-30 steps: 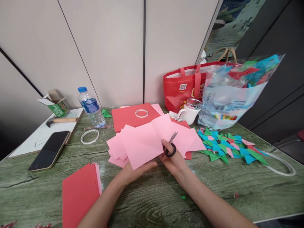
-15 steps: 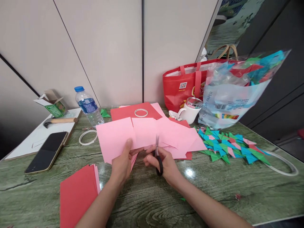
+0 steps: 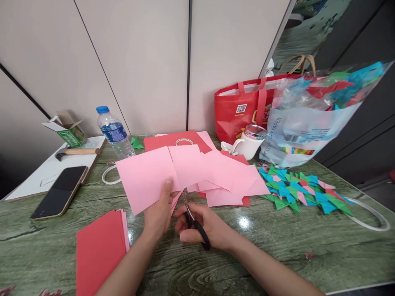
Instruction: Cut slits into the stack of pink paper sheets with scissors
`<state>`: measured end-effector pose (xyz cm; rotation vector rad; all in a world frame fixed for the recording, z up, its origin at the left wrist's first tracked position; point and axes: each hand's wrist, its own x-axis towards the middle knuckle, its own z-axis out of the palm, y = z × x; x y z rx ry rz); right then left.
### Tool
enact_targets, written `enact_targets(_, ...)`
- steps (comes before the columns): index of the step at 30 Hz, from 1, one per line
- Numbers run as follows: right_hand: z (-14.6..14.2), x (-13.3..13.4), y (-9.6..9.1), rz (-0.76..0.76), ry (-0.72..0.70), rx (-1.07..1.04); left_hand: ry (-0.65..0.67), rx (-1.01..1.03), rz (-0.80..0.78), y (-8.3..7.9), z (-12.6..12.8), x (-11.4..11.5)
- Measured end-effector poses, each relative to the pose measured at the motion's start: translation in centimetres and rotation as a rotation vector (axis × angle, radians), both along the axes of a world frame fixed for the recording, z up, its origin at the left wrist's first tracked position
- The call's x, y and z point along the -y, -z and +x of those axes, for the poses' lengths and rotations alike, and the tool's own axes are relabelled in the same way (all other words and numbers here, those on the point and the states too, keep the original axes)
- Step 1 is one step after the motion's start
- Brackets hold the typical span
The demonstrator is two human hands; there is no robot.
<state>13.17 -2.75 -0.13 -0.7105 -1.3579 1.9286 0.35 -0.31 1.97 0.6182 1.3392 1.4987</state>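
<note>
My left hand (image 3: 160, 211) pinches the lower edge of a pink paper sheet (image 3: 148, 179) and holds it up above the table. My right hand (image 3: 203, 228) grips black-handled scissors (image 3: 194, 220), whose blades point up at the sheet's bottom edge beside my left thumb. Behind the held sheet, more pink sheets (image 3: 234, 181) lie spread on the green wood-grain table (image 3: 277, 246).
A red paper stack (image 3: 98, 250) lies at the front left. A phone (image 3: 60, 191), white board, hammer, small box and water bottle (image 3: 112, 131) sit at left. Folded colourful triangles (image 3: 296, 189), a white mug (image 3: 248, 142), a red bag (image 3: 243, 109) and a plastic bag are at right.
My left hand raised and spread the pink sheet. My right hand swung the scissors from above the paper down to its lower edge, blades now pointing up.
</note>
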Motion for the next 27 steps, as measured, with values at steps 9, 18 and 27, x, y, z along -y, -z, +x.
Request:
enact_targets(9,0.1,-0.2,-0.6,0.035,0.122,-0.021,0.025,-0.342,-0.163,0.1,1.0,1.5)
enact_targets(18,0.1,-0.2,-0.3,0.043,0.111,-0.028,0.053,-0.345,-0.247,-1.3,1.6,1.6)
enact_targets(27,0.0,-0.2,-0.3,0.025,0.105,-0.042,0.069,-0.398,-0.266,-0.9,1.7,1.7)
